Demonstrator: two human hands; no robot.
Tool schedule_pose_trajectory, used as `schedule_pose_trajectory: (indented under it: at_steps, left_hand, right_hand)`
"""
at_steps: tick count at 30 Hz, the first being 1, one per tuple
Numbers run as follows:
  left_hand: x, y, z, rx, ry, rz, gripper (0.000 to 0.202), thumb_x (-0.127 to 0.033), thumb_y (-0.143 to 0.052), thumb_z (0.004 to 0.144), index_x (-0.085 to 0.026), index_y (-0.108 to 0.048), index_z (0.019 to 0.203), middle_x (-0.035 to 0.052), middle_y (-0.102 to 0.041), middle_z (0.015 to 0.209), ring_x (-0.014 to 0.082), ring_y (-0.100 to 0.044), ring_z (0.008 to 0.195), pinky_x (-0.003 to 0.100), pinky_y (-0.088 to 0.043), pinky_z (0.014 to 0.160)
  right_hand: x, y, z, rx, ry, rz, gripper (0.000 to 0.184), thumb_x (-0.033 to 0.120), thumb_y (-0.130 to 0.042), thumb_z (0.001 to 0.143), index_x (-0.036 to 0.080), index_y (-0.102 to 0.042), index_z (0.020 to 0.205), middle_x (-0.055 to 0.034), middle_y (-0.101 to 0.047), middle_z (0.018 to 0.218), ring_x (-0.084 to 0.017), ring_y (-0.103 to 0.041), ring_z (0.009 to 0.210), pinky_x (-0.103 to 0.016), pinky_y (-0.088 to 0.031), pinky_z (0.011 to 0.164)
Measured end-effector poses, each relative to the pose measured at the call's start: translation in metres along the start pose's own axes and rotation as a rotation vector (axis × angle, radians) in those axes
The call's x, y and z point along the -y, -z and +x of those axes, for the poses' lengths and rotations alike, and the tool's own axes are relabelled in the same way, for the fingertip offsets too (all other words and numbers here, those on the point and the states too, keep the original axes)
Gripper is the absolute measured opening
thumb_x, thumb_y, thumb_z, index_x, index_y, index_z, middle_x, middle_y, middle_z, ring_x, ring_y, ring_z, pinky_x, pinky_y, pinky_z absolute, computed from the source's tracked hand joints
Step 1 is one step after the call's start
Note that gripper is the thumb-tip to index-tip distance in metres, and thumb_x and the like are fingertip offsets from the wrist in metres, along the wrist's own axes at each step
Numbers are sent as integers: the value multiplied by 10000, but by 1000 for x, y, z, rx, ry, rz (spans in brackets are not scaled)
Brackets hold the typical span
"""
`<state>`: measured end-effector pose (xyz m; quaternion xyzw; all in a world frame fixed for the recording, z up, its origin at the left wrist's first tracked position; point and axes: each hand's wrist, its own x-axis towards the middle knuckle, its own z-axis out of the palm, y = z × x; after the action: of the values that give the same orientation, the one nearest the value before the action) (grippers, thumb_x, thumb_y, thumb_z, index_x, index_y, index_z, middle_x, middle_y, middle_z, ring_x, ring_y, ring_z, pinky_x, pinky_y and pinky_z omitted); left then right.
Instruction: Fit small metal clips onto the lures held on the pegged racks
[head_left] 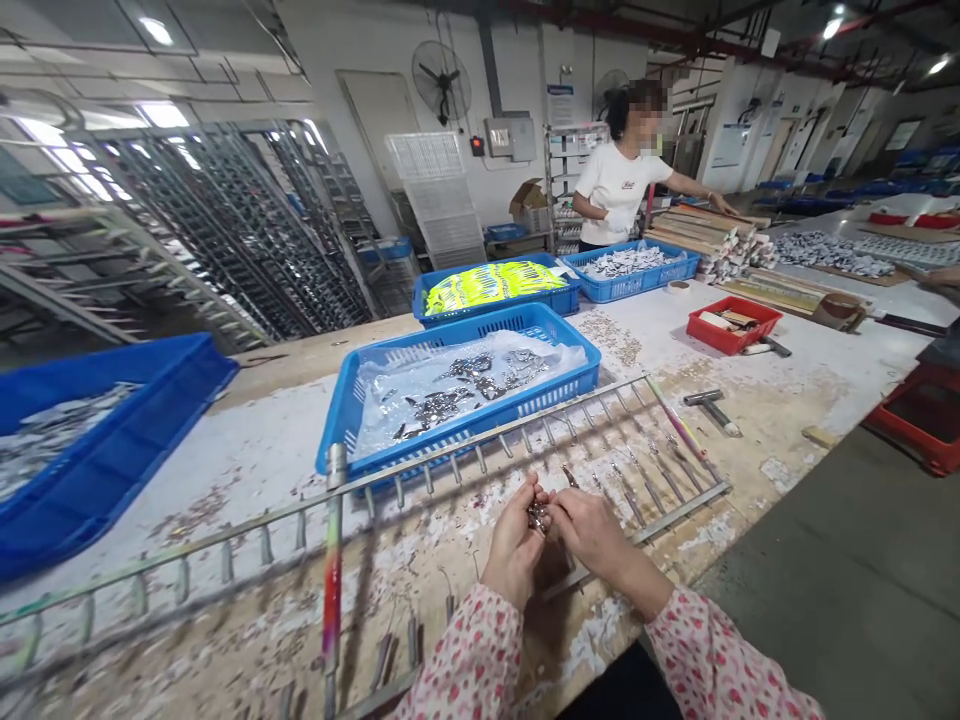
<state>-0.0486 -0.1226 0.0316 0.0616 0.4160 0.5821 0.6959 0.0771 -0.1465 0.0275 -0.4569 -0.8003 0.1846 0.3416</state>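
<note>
My left hand [514, 545] is cupped, palm up, around a small cluster of shiny dark metal pieces [537, 516]. Against its fingers, my right hand [589, 530] pinches at the cluster; what sits between its fingertips is hidden. Both hands are over a long metal rack frame [487, 436] with rows of short prongs, lying on the worktable. Slim metal pieces [624, 492] hang along the frame's right part, beside my right hand. Beyond the frame, a blue basket [577, 380] lined with clear plastic holds more shiny metal pieces [472, 370].
A blue bin [172, 400] stands left. Behind are a basket with bright yellow pieces [495, 287] and one with pale pieces [630, 262]. Right lie a hammer [712, 412] and a red tray [735, 340]. A co-worker [622, 190] stands across the table.
</note>
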Motion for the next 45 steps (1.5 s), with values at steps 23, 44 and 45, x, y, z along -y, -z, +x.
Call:
schedule_pose_trajectory:
  at_steps: [23, 44, 45]
  left_hand:
    - [-46, 29, 8, 67, -772, 1554, 235, -297, -494, 777, -163, -665, 688, 31, -677, 707, 172, -579, 683, 257, -363, 663]
    - [-41, 28, 13, 203, -811, 1598, 204, -235, -483, 783, -165, -634, 666, 23, -632, 673, 166, -558, 675, 259, -360, 653]
    - [-42, 28, 13, 233, -782, 1582, 215, -247, -477, 782, -163, -625, 651, 17, -616, 653, 162, -548, 665, 254, -356, 644]
  right_hand:
    - [-29, -24, 122, 106, -65, 42, 253, 139, -519, 824, 164, -657, 1035, -78, -672, 1011, -176, -585, 899, -276, -390, 835]
    - [-23, -12, 86, 32, -45, -11, 230, 183, -485, 858, 158, -698, 939, -81, -713, 903, -173, -636, 795, -251, -432, 751]
    - [-21, -10, 72, 108, -54, -66, 234, 213, -479, 866, 156, -705, 846, -81, -711, 809, -177, -635, 730, -250, -430, 699]
